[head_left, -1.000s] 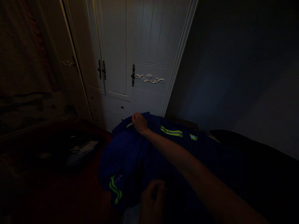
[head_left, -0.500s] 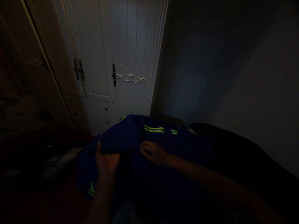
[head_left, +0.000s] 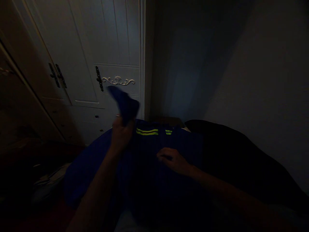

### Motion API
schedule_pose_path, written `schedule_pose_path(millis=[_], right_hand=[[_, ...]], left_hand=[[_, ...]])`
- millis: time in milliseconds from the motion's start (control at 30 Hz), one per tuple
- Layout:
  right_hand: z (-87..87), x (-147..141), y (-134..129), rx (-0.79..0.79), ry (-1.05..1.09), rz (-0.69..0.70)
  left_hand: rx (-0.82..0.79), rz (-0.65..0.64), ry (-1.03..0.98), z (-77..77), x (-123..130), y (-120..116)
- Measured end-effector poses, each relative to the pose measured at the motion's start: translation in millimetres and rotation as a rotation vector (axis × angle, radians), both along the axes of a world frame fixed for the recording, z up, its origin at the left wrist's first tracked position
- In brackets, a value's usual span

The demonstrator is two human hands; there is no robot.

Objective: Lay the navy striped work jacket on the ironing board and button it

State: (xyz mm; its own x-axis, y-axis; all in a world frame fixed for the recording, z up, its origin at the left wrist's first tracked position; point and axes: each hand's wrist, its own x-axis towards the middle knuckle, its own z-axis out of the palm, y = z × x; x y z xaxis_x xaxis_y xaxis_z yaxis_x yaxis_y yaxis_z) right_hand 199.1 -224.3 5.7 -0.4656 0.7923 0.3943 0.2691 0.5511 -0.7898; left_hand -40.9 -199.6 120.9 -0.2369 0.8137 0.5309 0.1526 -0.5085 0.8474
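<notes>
A dark blue garment (head_left: 145,151) with yellow-green stripes lies spread in front of me in dim light. My left hand (head_left: 121,131) is closed round a bunched part of the blue cloth, whose end sticks up above the fist in front of the cabinet. Over the middle of the garment, below the stripes, is my right hand (head_left: 172,158), its fingers curled and thumb close to them at the cloth. Whether a fold is pinched there is too dark to make out.
A pale cabinet (head_left: 84,51) with dark handles and a carved ornament stands ahead on the left. A dark rounded shape (head_left: 231,151) lies to the right, against a grey wall. Light-coloured cloth (head_left: 51,177) lies at the lower left.
My left hand has risen to the right, lifting part of the blue cloth. My right hand appears slightly further right. The view has turned a little to the right.
</notes>
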Motion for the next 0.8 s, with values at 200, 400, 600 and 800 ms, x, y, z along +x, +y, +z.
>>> schedule_pose_path(millis=[200,400,600,800], right_hand=[[28.7,84.8,-2.4,-0.805,0.656,-0.294],[18.0,103.2,-38.0,-1.027,0.433,-0.236],[24.6,53.9,-4.7,-0.869,0.397,-0.191],[23.7,3.8,54.9,-0.474,-0.089,-0.288]], left_hand=[[0.067,-0.893,0.996,-54.6,84.0,-61.3],[0.101,-0.901,1.262,-106.7,82.0,-93.9],[0.008,-0.719,1.057,-112.3,57.0,-120.0],[-0.005,-0.375,0.880,-150.9,36.2,-135.4]])
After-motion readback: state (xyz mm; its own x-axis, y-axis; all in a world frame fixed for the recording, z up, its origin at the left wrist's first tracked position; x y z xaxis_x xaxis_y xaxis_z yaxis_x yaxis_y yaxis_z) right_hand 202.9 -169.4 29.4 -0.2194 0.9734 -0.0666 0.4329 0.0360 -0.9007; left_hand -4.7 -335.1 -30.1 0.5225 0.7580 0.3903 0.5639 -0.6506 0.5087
